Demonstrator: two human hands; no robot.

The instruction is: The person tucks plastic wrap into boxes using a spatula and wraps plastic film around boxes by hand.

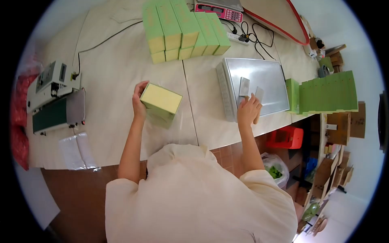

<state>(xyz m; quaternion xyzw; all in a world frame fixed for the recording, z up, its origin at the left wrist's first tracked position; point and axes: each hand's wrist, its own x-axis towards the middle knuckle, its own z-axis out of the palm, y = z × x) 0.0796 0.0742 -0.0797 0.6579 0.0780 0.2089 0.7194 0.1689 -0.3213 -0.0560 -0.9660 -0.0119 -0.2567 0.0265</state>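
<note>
My left hand (139,101) is wrapped around the left side of a green box (159,112) with a pale yellow end (162,97) facing up. Clear plastic film shows around the lower part of this box. My right hand (248,110) is over a metal-topped plate unit (267,73), its fingers curled at the wooden handle of a flat-bladed scraper (244,86). A second scraper (259,94) lies beside it, its wooden handle projecting below my hand. My fingers partly hide both handles.
Stacked green-and-yellow boxes (174,28) stand at the back. More green boxes (328,93) line the right side. A sealing machine (56,97), plastic bags (77,150), a pink scale (219,11) and a power strip (238,39) with loose cables are around the table.
</note>
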